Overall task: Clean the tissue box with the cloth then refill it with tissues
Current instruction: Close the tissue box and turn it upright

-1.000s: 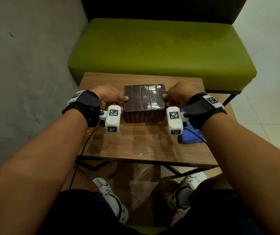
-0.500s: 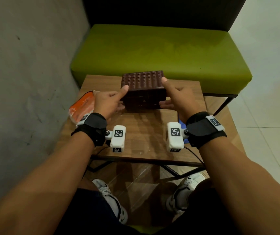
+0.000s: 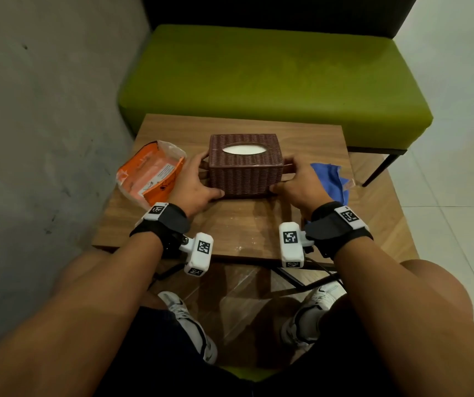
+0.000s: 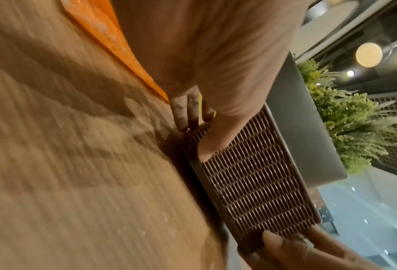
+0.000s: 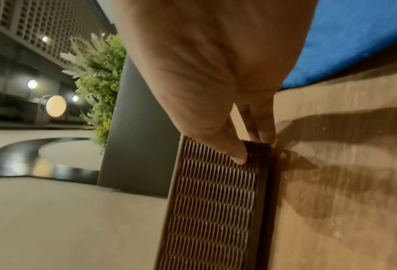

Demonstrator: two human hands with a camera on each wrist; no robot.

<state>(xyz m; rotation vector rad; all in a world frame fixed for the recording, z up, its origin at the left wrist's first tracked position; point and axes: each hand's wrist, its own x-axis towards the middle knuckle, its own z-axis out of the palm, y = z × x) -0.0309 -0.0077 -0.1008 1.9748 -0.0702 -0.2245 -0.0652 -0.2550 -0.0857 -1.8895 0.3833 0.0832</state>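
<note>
Upright brown woven tissue box (image 3: 245, 164), tissue-filled

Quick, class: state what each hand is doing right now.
Left hand: grips the tissue box at its left end.
Right hand: grips its right end.

tissue boxes: 1, brown woven (image 3: 246, 170)
cloths: 1, blue (image 3: 332, 179)
tissue packs: 1, orange (image 3: 150, 173)
tables: 1, wood (image 3: 247, 227)
benches: 1, green (image 3: 273, 81)
hands: 2 – left hand (image 3: 194, 186), right hand (image 3: 301, 186)
wrist cams: 2
shoes: 2
</note>
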